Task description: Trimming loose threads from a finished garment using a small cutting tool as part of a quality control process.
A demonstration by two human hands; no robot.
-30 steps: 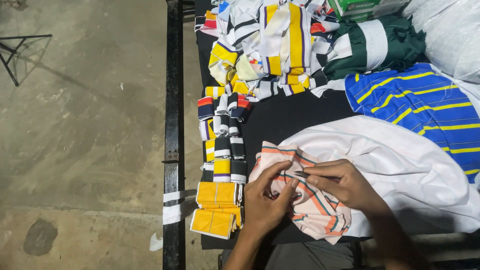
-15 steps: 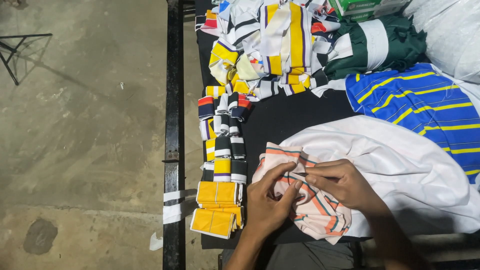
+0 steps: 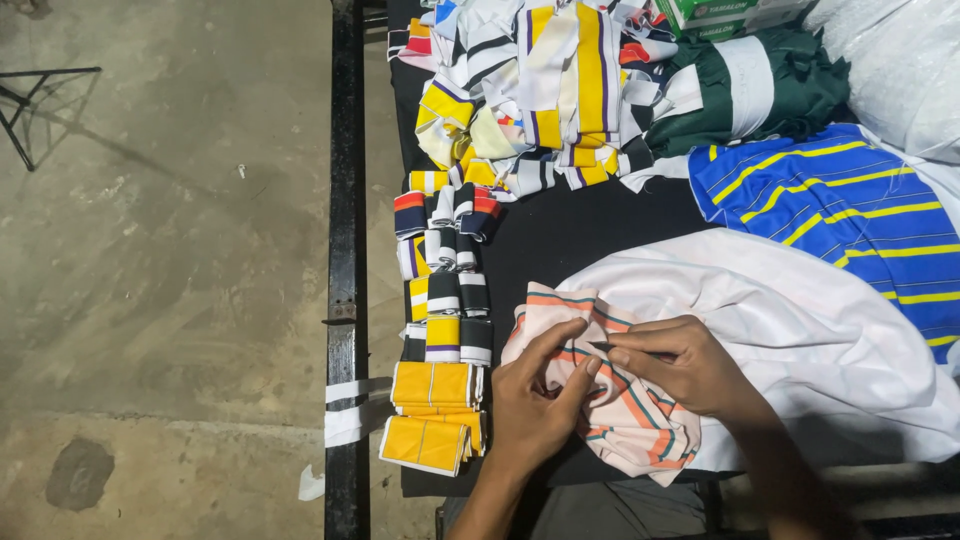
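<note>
Hands close together at the near edge of the black table (image 3: 560, 240). Left hand (image 3: 535, 405) pinches a fold of the pink knit piece with orange and teal stripes (image 3: 625, 415), fingers spread over its bunched top. Right hand (image 3: 680, 365) is closed on a small dark tool (too thin to tell what kind) whose tip sits against the same fold, the two hands nearly touching. The striped piece lies on the table right in front of the person, partly over a white garment (image 3: 800, 330) that spreads to the right.

Step in hand, as I judge it: fine work along an edge or seam of the striped piece. What comes next would call for keeping that fold taut in the left fingers while the tool works only on the cloth.

Left of the hands, a row of folded striped collar bands (image 3: 445, 300) runs away, ending near in yellow bands (image 3: 430, 415). Far side: a heap of mixed striped bands (image 3: 540, 80), a green garment (image 3: 770, 90), a blue garment with yellow stripes (image 3: 830, 215).
</note>
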